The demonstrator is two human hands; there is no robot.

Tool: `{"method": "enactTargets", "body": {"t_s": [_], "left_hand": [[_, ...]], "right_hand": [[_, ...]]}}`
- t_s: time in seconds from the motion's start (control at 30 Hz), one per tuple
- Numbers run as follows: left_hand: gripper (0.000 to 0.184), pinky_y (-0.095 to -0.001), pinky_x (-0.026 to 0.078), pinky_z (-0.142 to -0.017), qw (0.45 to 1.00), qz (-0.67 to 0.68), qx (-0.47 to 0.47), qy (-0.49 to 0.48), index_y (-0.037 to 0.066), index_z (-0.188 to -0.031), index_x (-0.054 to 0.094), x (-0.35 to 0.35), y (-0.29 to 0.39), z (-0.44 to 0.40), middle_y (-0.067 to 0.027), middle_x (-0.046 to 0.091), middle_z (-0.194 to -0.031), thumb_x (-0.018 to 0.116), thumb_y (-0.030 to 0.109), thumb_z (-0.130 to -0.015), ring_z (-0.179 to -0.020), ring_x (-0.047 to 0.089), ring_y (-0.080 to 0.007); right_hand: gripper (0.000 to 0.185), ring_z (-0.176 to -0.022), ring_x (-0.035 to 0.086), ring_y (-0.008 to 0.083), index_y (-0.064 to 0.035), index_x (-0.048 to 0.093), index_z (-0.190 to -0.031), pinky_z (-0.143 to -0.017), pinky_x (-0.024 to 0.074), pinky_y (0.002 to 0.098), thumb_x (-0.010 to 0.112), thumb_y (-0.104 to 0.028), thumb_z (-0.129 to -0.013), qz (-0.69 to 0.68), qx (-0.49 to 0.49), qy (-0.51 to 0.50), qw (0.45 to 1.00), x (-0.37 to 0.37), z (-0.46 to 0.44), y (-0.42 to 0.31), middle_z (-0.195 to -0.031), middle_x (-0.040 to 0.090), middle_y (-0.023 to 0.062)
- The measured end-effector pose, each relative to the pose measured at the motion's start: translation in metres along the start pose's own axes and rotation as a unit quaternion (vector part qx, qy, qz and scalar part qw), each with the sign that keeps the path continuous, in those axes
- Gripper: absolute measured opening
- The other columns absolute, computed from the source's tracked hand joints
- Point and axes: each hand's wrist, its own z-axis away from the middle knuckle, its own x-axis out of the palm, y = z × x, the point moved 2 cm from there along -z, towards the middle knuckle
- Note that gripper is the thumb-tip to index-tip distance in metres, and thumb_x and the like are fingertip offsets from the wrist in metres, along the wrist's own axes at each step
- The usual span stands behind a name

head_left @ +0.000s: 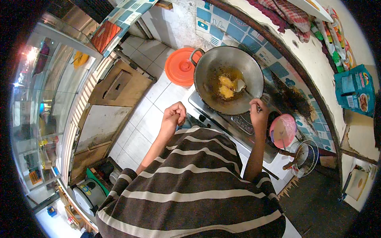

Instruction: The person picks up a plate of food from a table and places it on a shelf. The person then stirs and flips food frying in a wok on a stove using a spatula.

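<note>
My right hand is closed around the handle of a metal spatula, whose blade dips into a large wok. In the oil at the bottom of the wok lie several golden pieces of frying food, with the blade at their right side. The wok sits on a gas stove. My left hand is held in a loose fist in front of my body, left of the stove and apart from it. Nothing shows between its fingers.
An orange lidded bucket stands left of the wok. Right of the stove are a pink bowl and a wire strainer basket. A teal packet hangs at the far right. A wooden cabinet and glass case line the left.
</note>
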Motion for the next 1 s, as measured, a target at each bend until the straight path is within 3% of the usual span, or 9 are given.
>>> {"method": "enactTargets", "body": {"t_s": [0.03, 0.13, 0.23, 0.33, 0.43, 0.53, 0.73, 0.83, 1.0], "left_hand": [[0.019, -0.0228, 0.024, -0.045, 1.000, -0.001, 0.001, 0.000, 0.001, -0.074, 0.047, 0.000, 0.000, 0.000, 0.0014, 0.037, -0.054, 0.033, -0.010, -0.068, -0.047, 0.030, -0.0073], [0.019, -0.0225, 0.024, -0.045, 1.000, 0.004, 0.000, 0.000, 0.001, -0.073, 0.047, 0.002, 0.002, 0.001, 0.0014, 0.037, -0.054, 0.033, -0.010, -0.067, -0.047, 0.031, -0.0073], [0.019, -0.0221, 0.025, -0.045, 1.000, -0.010, 0.002, 0.007, 0.001, -0.073, 0.047, 0.002, 0.002, 0.003, 0.0014, 0.036, -0.053, 0.033, -0.010, -0.067, -0.047, 0.031, -0.0072], [0.020, -0.0219, 0.025, -0.045, 1.000, -0.001, 0.002, -0.002, 0.001, -0.074, 0.048, 0.001, 0.001, 0.004, 0.0015, 0.036, -0.053, 0.033, -0.010, -0.066, -0.047, 0.031, -0.0071], [0.020, -0.0219, 0.025, -0.045, 1.000, 0.001, 0.001, -0.004, 0.001, -0.074, 0.048, 0.000, 0.000, 0.004, 0.0016, 0.036, -0.053, 0.033, -0.010, -0.066, -0.047, 0.031, -0.0070], [0.021, -0.0220, 0.025, -0.045, 1.000, -0.017, 0.002, -0.006, 0.001, -0.075, 0.049, -0.002, -0.001, 0.004, 0.0015, 0.037, -0.053, 0.033, -0.010, -0.067, -0.047, 0.031, -0.0069], [0.021, -0.0222, 0.024, -0.045, 1.000, -0.008, -0.007, -0.008, 0.001, -0.075, 0.049, 0.001, -0.001, 0.006, 0.0014, 0.037, -0.053, 0.033, -0.010, -0.067, -0.047, 0.030, -0.0070], [0.021, -0.0223, 0.024, -0.045, 1.000, -0.009, -0.010, -0.011, 0.001, -0.075, 0.048, 0.004, 0.000, 0.006, 0.0013, 0.036, -0.053, 0.033, -0.011, -0.067, -0.047, 0.030, -0.0071], [0.021, -0.0224, 0.024, -0.045, 1.000, -0.007, -0.012, -0.018, 0.001, -0.074, 0.048, 0.002, -0.002, 0.006, 0.0013, 0.036, -0.052, 0.032, -0.011, -0.067, -0.047, 0.030, -0.0071]], "right_hand": [[0.007, -0.060, 0.054, 0.0102, -0.0031, 0.057, -0.083, -0.055, 0.0435, 0.0233, 0.050, -0.002, -0.083, -0.031, -0.008, 0.003, 0.999, -0.001, 0.000, -0.003, -0.073, 0.058, 0.0018], [0.007, -0.061, 0.053, 0.0095, -0.0030, 0.057, -0.083, -0.055, 0.0437, 0.0224, 0.050, -0.002, -0.084, -0.089, 0.052, -0.034, 0.994, -0.006, -0.004, -0.003, -0.076, 0.058, 0.0009], [0.004, -0.073, 0.060, 0.0214, -0.0112, 0.056, -0.080, -0.070, 0.0460, 0.0304, 0.056, -0.008, -0.081, -0.075, 0.013, 0.006, 0.997, -0.007, -0.004, -0.002, -0.074, 0.061, 0.0030], [0.004, -0.074, 0.061, 0.0220, -0.0101, 0.056, -0.080, -0.071, 0.0466, 0.0316, 0.055, -0.006, -0.081, -0.025, -0.020, 0.006, 0.999, -0.009, -0.004, -0.003, -0.076, 0.061, 0.0049], [0.004, -0.075, 0.062, 0.0229, -0.0098, 0.057, -0.080, -0.071, 0.0467, 0.0325, 0.055, -0.006, -0.081, -0.029, 0.007, 0.004, 1.000, -0.006, -0.001, -0.001, -0.077, 0.062, 0.0059], [0.005, -0.076, 0.062, 0.0232, -0.0096, 0.057, -0.080, -0.071, 0.0468, 0.0324, 0.054, -0.006, -0.081, 0.069, -0.023, -0.009, 0.997, -0.008, 0.001, -0.011, -0.078, 0.063, 0.0056], [0.003, -0.077, 0.062, 0.0225, -0.0097, 0.058, -0.082, -0.070, 0.0470, 0.0318, 0.055, -0.009, -0.083, -0.072, 0.042, 0.010, 0.996, -0.001, 0.006, -0.001, -0.080, 0.065, 0.0056], [0.003, -0.078, 0.063, 0.0233, -0.0098, 0.058, -0.084, -0.072, 0.0472, 0.0324, 0.056, -0.009, -0.083, -0.118, 0.121, -0.020, 0.985, -0.007, 0.007, -0.008, -0.082, 0.065, 0.0065], [0.001, -0.079, 0.063, 0.0246, -0.0095, 0.058, -0.084, -0.073, 0.0474, 0.0331, 0.057, -0.010, -0.083, -0.032, 0.044, 0.036, 0.998, -0.007, 0.011, 0.005, -0.082, 0.065, 0.0067]]}}
